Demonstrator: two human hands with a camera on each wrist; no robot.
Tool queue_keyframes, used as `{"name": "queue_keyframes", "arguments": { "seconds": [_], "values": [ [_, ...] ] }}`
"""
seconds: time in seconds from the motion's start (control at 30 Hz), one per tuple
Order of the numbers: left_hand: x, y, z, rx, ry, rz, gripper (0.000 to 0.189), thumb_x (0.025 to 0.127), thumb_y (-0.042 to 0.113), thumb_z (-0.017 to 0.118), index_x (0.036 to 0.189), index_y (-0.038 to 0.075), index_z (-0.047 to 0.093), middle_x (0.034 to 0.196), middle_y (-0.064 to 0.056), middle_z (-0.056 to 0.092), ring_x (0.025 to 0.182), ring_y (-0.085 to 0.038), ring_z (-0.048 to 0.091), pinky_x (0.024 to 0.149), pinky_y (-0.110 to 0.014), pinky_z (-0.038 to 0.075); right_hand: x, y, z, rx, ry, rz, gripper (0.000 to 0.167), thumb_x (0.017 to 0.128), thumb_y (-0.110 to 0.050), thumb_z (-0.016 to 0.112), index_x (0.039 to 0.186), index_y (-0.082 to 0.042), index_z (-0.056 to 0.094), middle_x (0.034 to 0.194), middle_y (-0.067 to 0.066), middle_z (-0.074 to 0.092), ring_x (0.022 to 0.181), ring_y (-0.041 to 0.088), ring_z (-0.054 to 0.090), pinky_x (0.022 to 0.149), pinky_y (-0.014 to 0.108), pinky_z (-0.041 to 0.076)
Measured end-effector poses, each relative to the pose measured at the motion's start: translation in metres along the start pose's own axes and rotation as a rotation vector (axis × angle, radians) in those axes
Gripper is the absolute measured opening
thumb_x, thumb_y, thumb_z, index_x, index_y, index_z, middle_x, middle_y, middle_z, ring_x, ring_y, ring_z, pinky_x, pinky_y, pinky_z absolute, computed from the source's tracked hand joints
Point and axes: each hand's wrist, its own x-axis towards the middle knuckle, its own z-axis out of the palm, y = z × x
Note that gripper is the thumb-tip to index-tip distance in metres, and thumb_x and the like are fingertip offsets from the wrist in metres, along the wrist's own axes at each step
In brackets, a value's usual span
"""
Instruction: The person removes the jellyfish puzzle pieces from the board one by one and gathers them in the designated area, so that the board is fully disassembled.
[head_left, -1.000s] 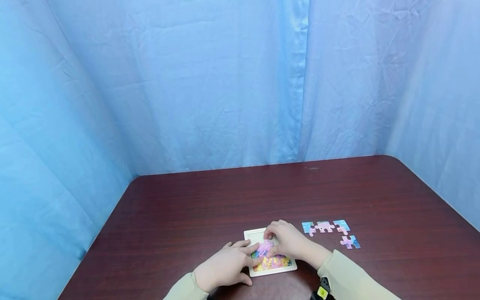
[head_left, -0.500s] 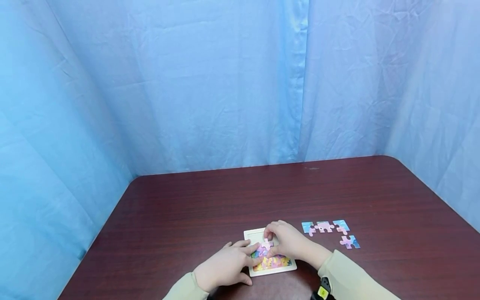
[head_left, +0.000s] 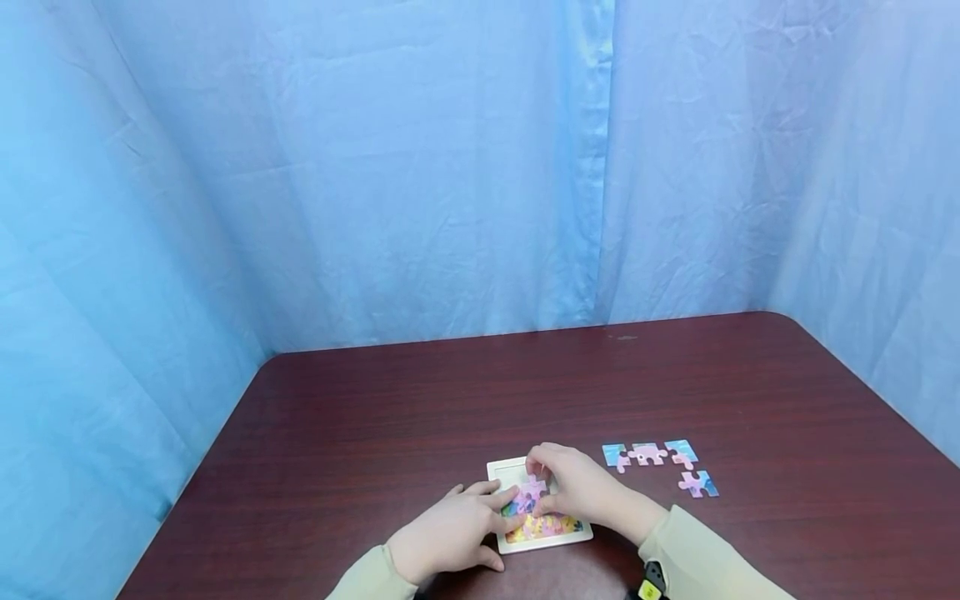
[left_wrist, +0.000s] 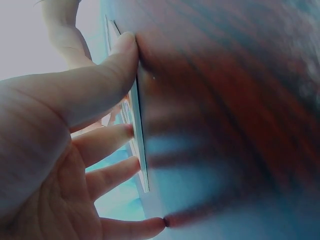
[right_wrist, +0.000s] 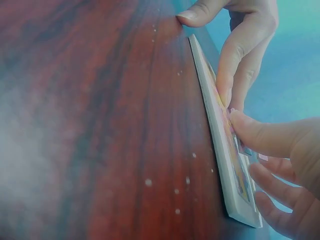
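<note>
In the head view a small jigsaw puzzle in a white frame (head_left: 547,545) lies near the table's front, its lower part filled with yellow and pink pieces. My right hand (head_left: 576,482) pinches a pink puzzle piece (head_left: 535,485) over the middle of the frame, thumb towards me and fingertips on the far side. My left hand (head_left: 456,532) lies over the frame's left side with fingers spread, two fingertips on the laid pieces. Its thumb is by the frame's near left corner. From the right wrist, the right thumb (right_wrist: 265,137) shows right at the piece, close over the frame.
To the right on the dark red table (head_left: 420,400) lie several loose puzzle pieces: a blue and pink one (head_left: 617,456), a pink one (head_left: 648,453), a corner one (head_left: 681,452) and one nearer me (head_left: 698,483). Blue curtains (head_left: 420,167) enclose the table.
The pink puzzle piece in my right fingers has tilted slightly, looking paler half a second ago and pinker now. My right hand has shifted very little; the left stays in place.
</note>
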Motion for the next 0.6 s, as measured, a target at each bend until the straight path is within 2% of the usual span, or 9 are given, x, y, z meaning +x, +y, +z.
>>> {"name": "queue_keyframes", "arguments": {
  "seconds": [0.27, 0.6],
  "values": [
    [-0.0008, 0.0005, -0.0011, -0.002, 0.000, -0.002, 0.059, 0.070, 0.044, 0.073, 0.127, 0.034, 0.060, 0.141, 0.005, 0.050, 0.130, -0.023, 0.046, 0.086, -0.051, 0.048, -0.0024, 0.0004, 0.0014, 0.059, 0.012, -0.028, 0.037, 0.063, -0.007, 0.082, 0.086, -0.015, 0.055, 0.081, -0.010, 0.055, 0.074, 0.003, 0.053, 0.064, 0.021, 0.044],
    [-0.0015, 0.0010, -0.0015, -0.006, -0.002, 0.000, 0.057, 0.071, 0.043, 0.073, 0.126, 0.033, 0.062, 0.141, 0.004, 0.050, 0.131, -0.022, 0.045, 0.087, -0.052, 0.048, -0.0054, -0.0021, 0.0003, 0.152, 0.026, -0.031, 0.029, 0.073, -0.001, 0.075, 0.085, -0.015, 0.054, 0.080, -0.008, 0.058, 0.070, -0.001, 0.053, 0.059, 0.018, 0.045]
  ]
}}
